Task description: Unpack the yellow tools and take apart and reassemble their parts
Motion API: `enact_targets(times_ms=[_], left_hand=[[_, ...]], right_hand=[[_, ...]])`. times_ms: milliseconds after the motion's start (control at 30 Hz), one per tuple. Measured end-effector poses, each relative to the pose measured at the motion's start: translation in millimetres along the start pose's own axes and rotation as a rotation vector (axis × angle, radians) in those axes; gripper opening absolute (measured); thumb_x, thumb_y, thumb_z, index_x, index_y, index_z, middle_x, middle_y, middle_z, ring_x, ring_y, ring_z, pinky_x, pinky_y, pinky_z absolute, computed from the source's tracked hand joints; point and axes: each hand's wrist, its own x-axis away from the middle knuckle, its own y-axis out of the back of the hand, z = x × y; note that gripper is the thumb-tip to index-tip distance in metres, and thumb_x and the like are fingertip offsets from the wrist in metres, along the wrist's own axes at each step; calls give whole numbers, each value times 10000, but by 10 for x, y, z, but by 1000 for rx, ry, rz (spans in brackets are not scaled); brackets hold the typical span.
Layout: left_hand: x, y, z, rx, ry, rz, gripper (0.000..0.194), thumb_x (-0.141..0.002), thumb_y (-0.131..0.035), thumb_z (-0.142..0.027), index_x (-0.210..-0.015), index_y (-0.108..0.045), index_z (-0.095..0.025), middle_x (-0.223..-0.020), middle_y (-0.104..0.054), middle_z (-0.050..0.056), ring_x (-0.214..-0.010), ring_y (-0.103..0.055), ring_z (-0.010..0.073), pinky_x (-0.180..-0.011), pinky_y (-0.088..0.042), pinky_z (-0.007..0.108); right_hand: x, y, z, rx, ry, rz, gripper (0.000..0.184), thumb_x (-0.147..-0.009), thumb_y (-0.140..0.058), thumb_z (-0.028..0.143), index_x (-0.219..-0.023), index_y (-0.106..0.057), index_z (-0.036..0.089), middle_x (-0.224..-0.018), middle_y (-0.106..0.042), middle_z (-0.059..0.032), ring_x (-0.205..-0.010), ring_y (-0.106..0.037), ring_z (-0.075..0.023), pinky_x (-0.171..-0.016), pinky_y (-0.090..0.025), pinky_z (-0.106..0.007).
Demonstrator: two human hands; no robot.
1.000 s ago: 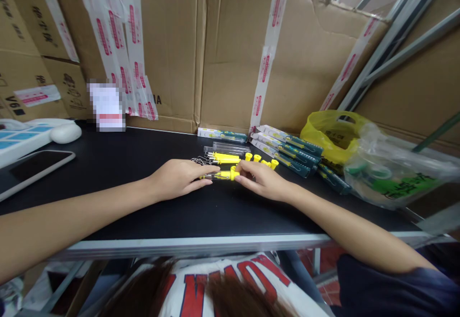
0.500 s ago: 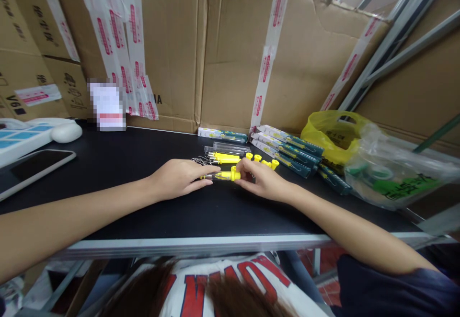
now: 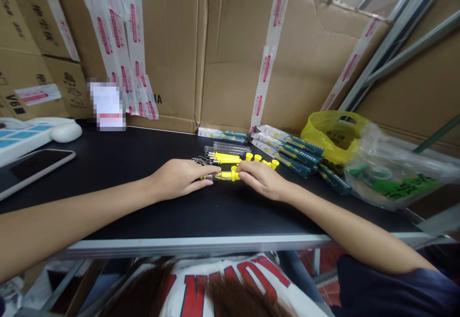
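A clear and yellow pen-shaped tool (image 3: pixel 225 176) lies crosswise between my hands, low over the black table. My left hand (image 3: pixel 181 178) pinches its clear end between thumb and fingers. At the yellow end is my right hand (image 3: pixel 261 179), its thumb and fingers closed on the tip, which they partly hide. Just behind are yellow tool bodies (image 3: pixel 225 157) with metal ends and clear plastic tubes (image 3: pixel 232 147). Thin bent metal wires (image 3: pixel 201 161) show behind my left fingers. Several small yellow caps (image 3: pixel 258 157) stand beyond my right hand.
Several printed slim boxes (image 3: pixel 287 148) are stacked at the back right, with another box (image 3: pixel 223 135) by the cardboard wall (image 3: pixel 230 68). A yellow bag (image 3: pixel 330 130) and clear bag (image 3: pixel 398 178) sit right. A phone (image 3: pixel 32 171) and white mouse (image 3: pixel 66 131) lie left.
My right thumb and fingers have shifted slightly at the yellow end, with the fingers lying flatter over it. My left hand and the tool stay in place.
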Motion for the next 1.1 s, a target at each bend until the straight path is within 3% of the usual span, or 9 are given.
enact_targets(times_ms=[200,433,900,1100], left_hand=[[1,0,-4,6,6,8,389,-964,-417,-407,-1303,-538,-260,-1038,-718,35,-901,-680,181,-754,-497,259],[2,-5,0,9,10,9,394,-964,-408,-417,-1300,-541,-262,-1045,-716,37,-908,-676,173,-769,-497,248],[3,-1,-4,6,19,14,392,-962,-414,-415,-1301,-542,-265,-1033,-718,37,-898,-676,169,-759,-497,243],[-2,13,-9,3,14,31,388,-961,-420,-410,-1302,-536,-263,-1035,-719,28,-896,-680,181,-745,-494,258]], right_hand=[[-8,-16,-11,32,-5,7,341,-989,-291,333,-755,-487,183,-716,-542,-44,-675,-489,-166,-647,-369,-278],[1,-22,-10,10,-18,4,264,-974,-365,327,-846,-537,171,-788,-596,-58,-713,-524,-164,-655,-376,-272],[26,-30,11,-70,-56,-17,121,-894,-514,301,-884,-465,191,-781,-566,-17,-635,-487,-124,-577,-380,-242],[34,-41,20,-96,-51,-33,143,-863,-556,273,-892,-437,199,-772,-554,-5,-631,-490,-122,-572,-384,-237]])
